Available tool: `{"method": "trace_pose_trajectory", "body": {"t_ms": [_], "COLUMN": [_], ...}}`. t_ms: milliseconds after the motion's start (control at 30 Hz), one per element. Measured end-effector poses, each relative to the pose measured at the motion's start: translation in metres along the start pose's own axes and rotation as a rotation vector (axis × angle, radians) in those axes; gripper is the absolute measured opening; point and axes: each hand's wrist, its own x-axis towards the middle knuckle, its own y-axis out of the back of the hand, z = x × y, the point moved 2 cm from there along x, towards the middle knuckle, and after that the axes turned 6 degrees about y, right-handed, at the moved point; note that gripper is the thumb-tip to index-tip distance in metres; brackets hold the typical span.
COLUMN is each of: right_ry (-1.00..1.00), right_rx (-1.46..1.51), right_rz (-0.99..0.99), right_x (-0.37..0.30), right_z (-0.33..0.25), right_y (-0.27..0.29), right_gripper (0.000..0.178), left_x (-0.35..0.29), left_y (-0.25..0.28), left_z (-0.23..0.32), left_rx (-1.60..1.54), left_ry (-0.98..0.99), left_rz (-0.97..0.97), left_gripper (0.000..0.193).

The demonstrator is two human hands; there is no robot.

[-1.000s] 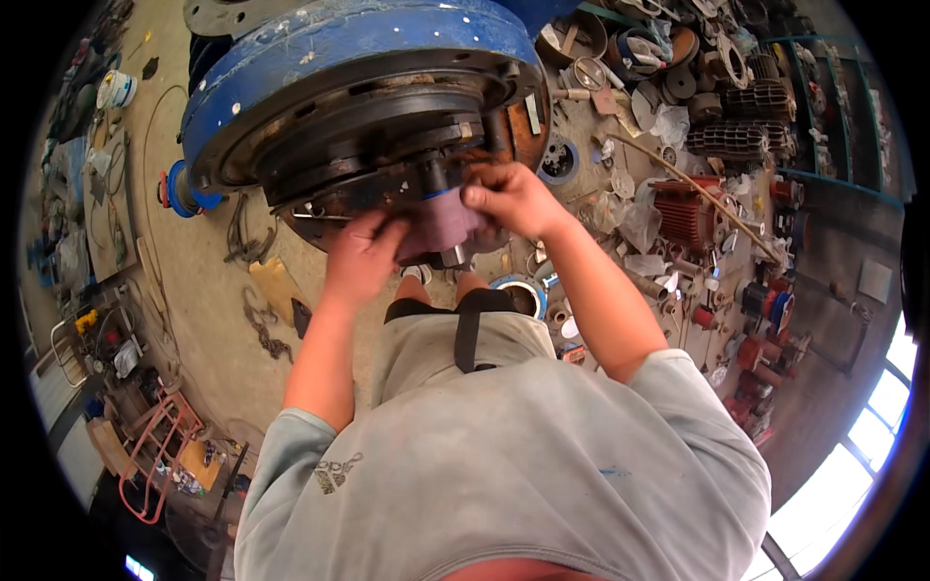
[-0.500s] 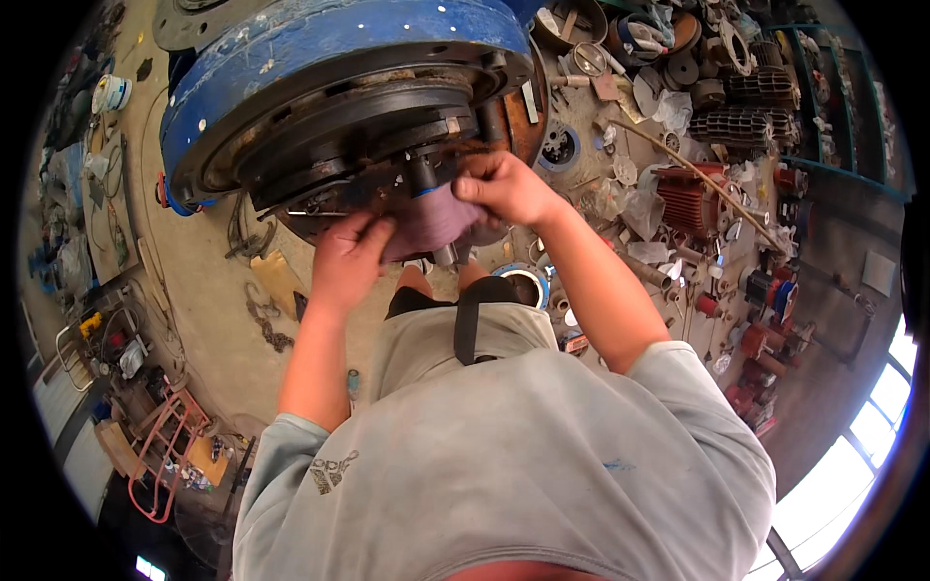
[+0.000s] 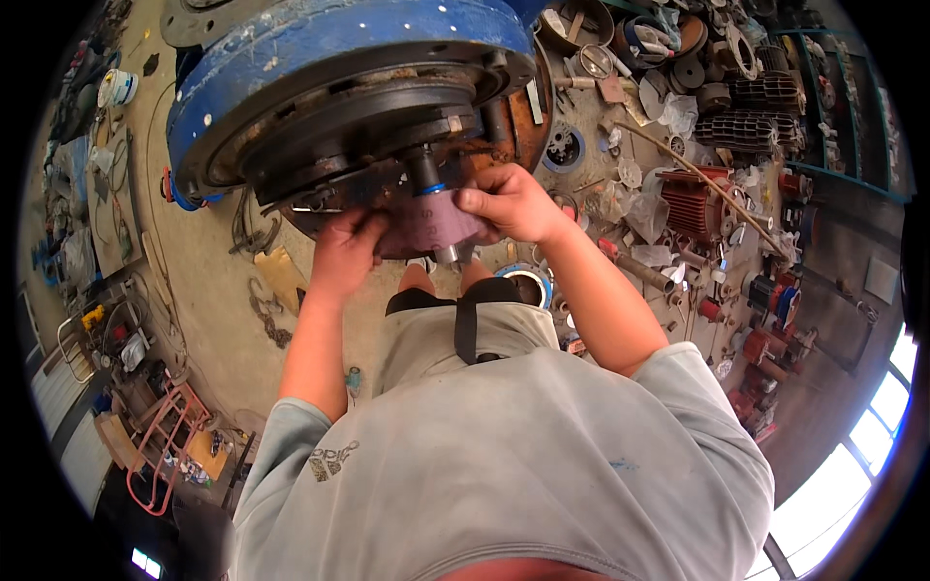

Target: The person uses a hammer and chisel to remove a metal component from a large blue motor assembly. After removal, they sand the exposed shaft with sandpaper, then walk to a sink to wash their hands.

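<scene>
A mauve strip of sandpaper (image 3: 434,223) is stretched across the steel shaft (image 3: 422,172) that juts toward me from the big blue machine. My left hand (image 3: 341,254) pinches its left end, thumb on top. The other end is gripped by my right hand (image 3: 515,205), thumb pressing on the near face. Just above the strip, a narrow blue band (image 3: 431,188) rings the shaft. The shaft's bright tip (image 3: 448,255) shows below the strip. What lies behind the strip is hidden.
The blue round housing (image 3: 349,37) with a dark stepped flange (image 3: 358,131) fills the space ahead of me. A chain (image 3: 266,315) and cardboard (image 3: 281,281) lie on the floor at left. Red motors (image 3: 696,203) and scattered metal parts crowd the right.
Both hands have shifted slightly, and the strip has turned so print shows on its face. More of the blue band is visible. My grip on both ends is kept.
</scene>
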Motion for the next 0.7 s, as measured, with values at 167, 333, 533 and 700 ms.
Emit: {"method": "trace_pose_trajectory", "body": {"t_ms": [167, 333, 533, 700], "right_ry": [-0.040, -0.004, -0.055, -0.056], "right_rx": [-0.046, -0.166, -0.149, -0.147], "right_rz": [0.043, 0.043, 0.072, 0.102], "right_x": [0.009, -0.001, 0.003, -0.011], "right_z": [0.013, -0.006, -0.002, -0.001], "right_y": [0.021, 0.008, 0.010, 0.015], "right_gripper": [0.037, 0.034, 0.035, 0.036], "left_x": [-0.006, -0.004, 0.008, 0.024], "left_y": [-0.008, -0.005, -0.015, -0.026], "left_z": [0.013, -0.010, -0.012, -0.028], "left_rx": [-0.036, -0.092, -0.262, -0.462], "left_ry": [0.002, 0.011, -0.101, -0.052], "left_rz": [-0.065, -0.055, -0.188, -0.398], "left_gripper": [0.017, 0.016, 0.022, 0.028]}}
